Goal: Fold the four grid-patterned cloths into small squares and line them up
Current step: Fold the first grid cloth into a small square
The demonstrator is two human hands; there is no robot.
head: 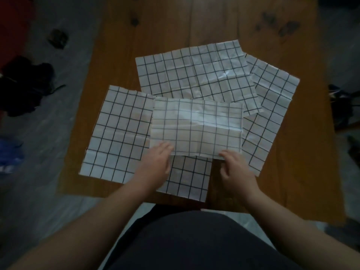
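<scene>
Several white cloths with a black grid lie overlapping on a wooden table (167,26). The middle cloth (196,125) is folded in half, its near edge lifted slightly. My left hand (155,164) grips its near left corner and my right hand (233,168) grips its near right corner. An open cloth (120,131) lies flat to the left, partly under the middle one. Another open cloth (194,71) lies at the back. One more cloth (272,106) lies at the right, tucked under the others. A further grid-patterned piece (189,178) shows between my hands, below the folded one.
The table's near edge (136,197) is just in front of my body. On the grey floor to the left lie dark clothes (25,84), a blue thing (9,154) and a small dark scrap (58,38). Dark objects (342,106) stand at the right.
</scene>
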